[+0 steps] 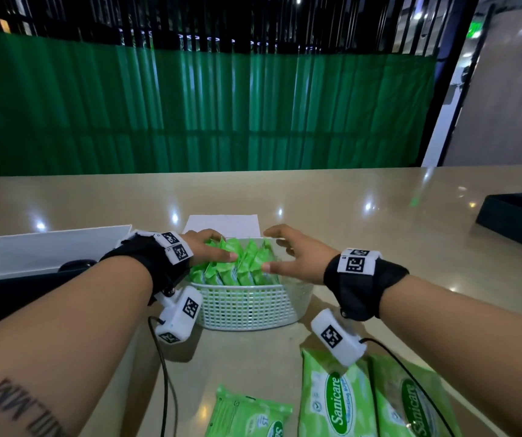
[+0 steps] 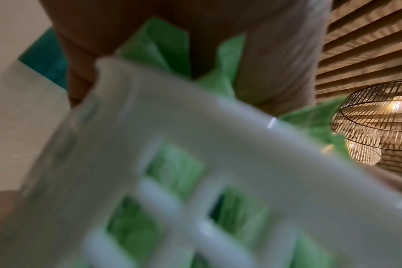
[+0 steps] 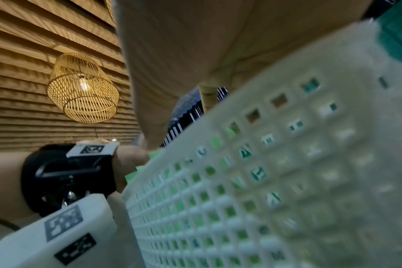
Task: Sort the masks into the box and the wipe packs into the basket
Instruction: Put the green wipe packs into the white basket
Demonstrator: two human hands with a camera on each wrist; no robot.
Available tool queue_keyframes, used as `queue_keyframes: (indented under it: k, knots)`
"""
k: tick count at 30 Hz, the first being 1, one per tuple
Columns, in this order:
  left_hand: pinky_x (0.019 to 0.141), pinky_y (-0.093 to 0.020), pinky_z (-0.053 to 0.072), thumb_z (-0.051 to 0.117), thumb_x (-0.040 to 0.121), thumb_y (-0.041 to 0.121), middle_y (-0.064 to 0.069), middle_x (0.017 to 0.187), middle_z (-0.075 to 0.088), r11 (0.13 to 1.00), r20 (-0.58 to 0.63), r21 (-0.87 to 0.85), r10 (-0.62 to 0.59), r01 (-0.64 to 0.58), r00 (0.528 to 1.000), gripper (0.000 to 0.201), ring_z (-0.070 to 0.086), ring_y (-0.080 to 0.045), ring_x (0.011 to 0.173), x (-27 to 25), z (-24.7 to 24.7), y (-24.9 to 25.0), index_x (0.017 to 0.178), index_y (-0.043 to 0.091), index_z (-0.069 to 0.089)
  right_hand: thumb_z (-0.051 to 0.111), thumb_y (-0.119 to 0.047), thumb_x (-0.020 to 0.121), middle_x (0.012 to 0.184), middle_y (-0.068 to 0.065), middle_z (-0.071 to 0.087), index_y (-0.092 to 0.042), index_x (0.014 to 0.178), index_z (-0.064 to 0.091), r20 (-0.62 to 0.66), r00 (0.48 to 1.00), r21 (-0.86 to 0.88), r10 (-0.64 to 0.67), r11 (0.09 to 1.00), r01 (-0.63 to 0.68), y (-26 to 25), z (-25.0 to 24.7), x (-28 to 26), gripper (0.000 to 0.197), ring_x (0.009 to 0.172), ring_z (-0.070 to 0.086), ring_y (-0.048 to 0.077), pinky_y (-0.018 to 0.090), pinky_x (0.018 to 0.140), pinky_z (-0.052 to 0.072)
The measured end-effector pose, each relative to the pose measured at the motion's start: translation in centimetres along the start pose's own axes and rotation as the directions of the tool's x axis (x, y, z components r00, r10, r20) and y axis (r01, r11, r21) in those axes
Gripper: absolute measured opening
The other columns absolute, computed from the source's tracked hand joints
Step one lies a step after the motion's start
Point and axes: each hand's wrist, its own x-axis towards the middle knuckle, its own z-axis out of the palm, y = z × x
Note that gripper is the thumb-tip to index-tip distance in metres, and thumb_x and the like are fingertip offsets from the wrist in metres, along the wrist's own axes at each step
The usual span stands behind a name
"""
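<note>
A white mesh basket (image 1: 253, 307) stands mid-table, and several green wipe packs (image 1: 240, 269) stand upright in it. My left hand (image 1: 218, 249) lies flat over the left packs, fingers stretched out and touching their tops. My right hand (image 1: 284, 255) hovers over the basket's right side with its fingers spread and holds nothing. Three more wipe packs lie flat near the front edge: a small pack (image 1: 250, 414) and two larger packs (image 1: 335, 398), (image 1: 411, 405). The white box (image 1: 42, 247) sits at the left. The left wrist view shows the blurred basket rim (image 2: 218, 145) and pack tops (image 2: 163, 49) under the palm.
A white sheet (image 1: 221, 225) lies behind the basket. A dark box (image 1: 518, 222) stands at the far right. A dark shape (image 1: 76, 266) sits beside the white box; I cannot tell what it is. Camera cables trail from both wrists. A green curtain hangs beyond the table.
</note>
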Motion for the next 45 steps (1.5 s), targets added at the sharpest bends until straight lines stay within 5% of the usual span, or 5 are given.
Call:
queue_keyframes:
  k: [5, 10, 20, 32, 45]
  knots:
    - [0.105, -0.039, 0.035, 0.064, 0.051, 0.078, -0.009, 0.147, 0.034, 0.999, 0.02, 0.03, 0.017, -0.017, 1.0, 0.105, 0.038, -0.03, 0.13, 0.3, -0.1, -0.4, 0.14, 0.029, 0.036, 0.066, -0.035, 0.086, 0.127, -0.007, 0.051, -0.025, 0.125, 0.047, -0.132, 0.99, -0.06, 0.042, 0.997, -0.05, 1.4, -3.3, -3.6, 0.045, 0.117, 0.05, 0.01, 0.028, 0.099, 0.043]
    - [0.105, -0.04, 0.035, 0.065, 0.053, 0.073, -0.009, 0.148, 0.033, 1.0, 0.01, 0.008, 0.019, -0.019, 1.0, 0.102, 0.037, -0.032, 0.131, 0.8, 0.1, -0.6, 0.14, 0.028, 0.036, 0.067, -0.027, 0.085, 0.117, -0.014, 0.052, -0.035, 0.117, 0.052, 0.179, 0.952, -0.385, 0.249, 0.908, -0.165, 5.1, -5.5, -9.0, 0.036, 0.109, 0.053, 0.007, 0.023, 0.093, 0.042]
    - [0.104, -0.04, 0.036, 0.06, 0.034, 0.078, -0.011, 0.147, 0.034, 0.999, -0.006, 0.023, 0.037, -0.037, 0.999, 0.119, 0.038, -0.031, 0.13, 0.2, 0.1, -0.3, 0.139, 0.026, 0.038, 0.064, -0.023, 0.08, 0.154, -0.009, 0.015, -0.053, 0.142, 0.015, 0.531, 0.772, -0.761, 0.349, 0.597, 0.253, 8.1, -3.7, -15.7, 0.084, 0.136, 0.029, 0.018, 0.036, 0.106, 0.034]
    - [0.111, -0.037, 0.025, 0.063, 0.084, 0.047, -0.011, 0.147, 0.029, 0.96, -0.259, 0.201, 0.245, -0.196, 0.934, 0.054, 0.033, -0.029, 0.135, -4.9, -1.6, 4.7, 0.131, 0.027, 0.049, 0.074, -0.029, 0.075, 0.158, -0.009, -0.004, -0.043, 0.147, 0.003, 0.556, 0.79, -0.772, 0.26, 0.514, 0.374, 8.8, -1.8, -16.4, 0.102, 0.145, 0.001, 0.018, 0.039, 0.117, 0.009]
    - [0.061, -0.024, 0.041, 0.059, 0.082, 0.058, 0.0, 0.08, 0.062, 0.885, 0.265, 0.407, 0.12, -0.224, 0.957, 0.054, 0.055, -0.012, 0.064, -13.1, 10.6, 10.4, 0.112, 0.013, 0.058, 0.076, -0.053, 0.063, 0.132, -0.007, 0.037, -0.032, 0.141, 0.027, 0.378, 0.872, -0.795, 0.31, 0.591, 0.135, 10.6, -2.5, -15.8, 0.095, 0.118, 0.041, 0.022, 0.033, 0.102, 0.037]
